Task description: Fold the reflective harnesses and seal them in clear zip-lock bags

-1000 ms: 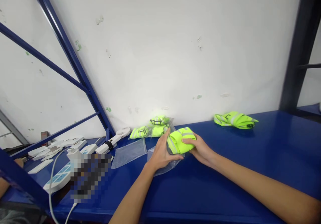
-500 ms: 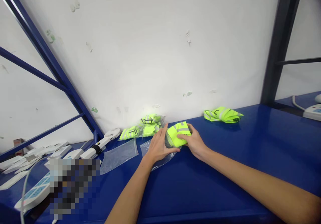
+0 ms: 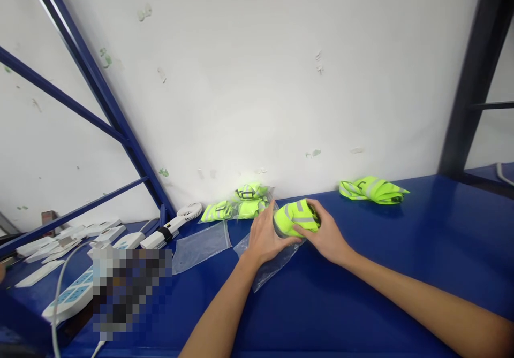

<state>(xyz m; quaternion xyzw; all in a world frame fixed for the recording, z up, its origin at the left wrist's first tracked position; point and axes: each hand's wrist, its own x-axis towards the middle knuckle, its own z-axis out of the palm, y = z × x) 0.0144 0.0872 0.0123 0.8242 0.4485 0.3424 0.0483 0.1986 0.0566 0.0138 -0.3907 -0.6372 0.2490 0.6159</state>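
A folded neon-yellow reflective vest (image 3: 296,219) with grey bands is between my two hands. My right hand (image 3: 327,235) grips its right side, thumb in front and fingers over the top. My left hand (image 3: 265,236) is closed around the mouth of a clear plastic bag (image 3: 270,268), thumb and fingers on either side of the vest's left end. That end sits at the bag's opening; how far it reaches inside is hidden by my hand. Several bagged vests (image 3: 249,208) lie against the wall, just beyond my left hand.
Another clear bag (image 3: 203,247) lies flat to the left. One loose folded vest (image 3: 373,189) rests by the wall at right. A white handheld fan (image 3: 188,212), a power strip (image 3: 74,294) with a cable, and white boxes (image 3: 108,235) crowd the blue table's left side.
The view has swung slightly left, so everything appears further right. Both hands keep their hold on the vest and bag; more of the bag shows below my left hand.
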